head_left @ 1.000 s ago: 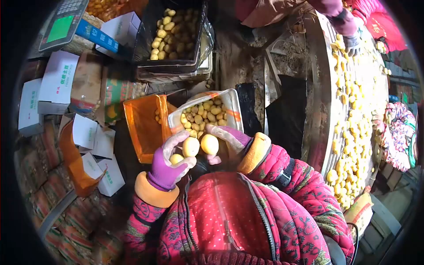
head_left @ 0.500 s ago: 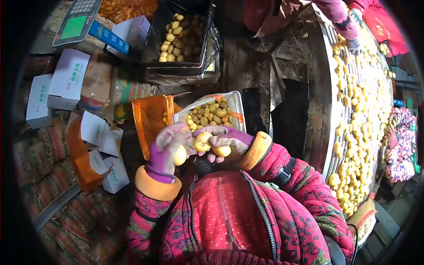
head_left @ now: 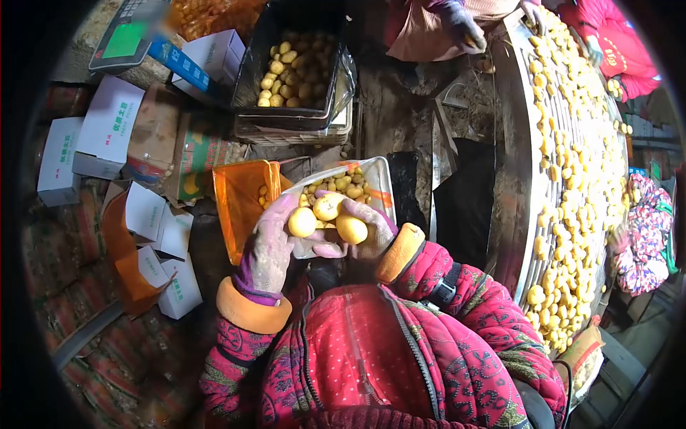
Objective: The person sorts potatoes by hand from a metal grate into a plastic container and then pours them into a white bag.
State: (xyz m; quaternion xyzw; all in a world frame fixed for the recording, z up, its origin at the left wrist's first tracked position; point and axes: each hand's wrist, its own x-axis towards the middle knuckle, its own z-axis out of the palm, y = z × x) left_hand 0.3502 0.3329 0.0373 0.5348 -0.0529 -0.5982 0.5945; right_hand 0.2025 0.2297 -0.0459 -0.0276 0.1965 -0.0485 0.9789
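Both gloved hands meet just above a white-lined container [head_left: 386, 187] that has potatoes in it. My left hand [head_left: 273, 239] is closed around one yellow potato [head_left: 302, 222], thumb and fingers at its outer side. In my right hand [head_left: 373, 223] are two potatoes: an upper one [head_left: 328, 206] close to the left hand's potato, and a lower one [head_left: 351, 229] against the palm. The fingers under the potatoes are partly hidden. An orange bag [head_left: 232, 204] with some potatoes stands against the container's left side.
A black-lined crate [head_left: 246, 107] of potatoes stands ahead, near a scale [head_left: 123, 41]. White cartons [head_left: 107, 121] are at left. On the right runs a slatted sorting table [head_left: 532, 214] covered with potatoes, with other people working around it.
My hands have moved slightly forward over the white-lined container, bringing the three potatoes together. At the top, a co-worker's hand has moved away from the sorting table.
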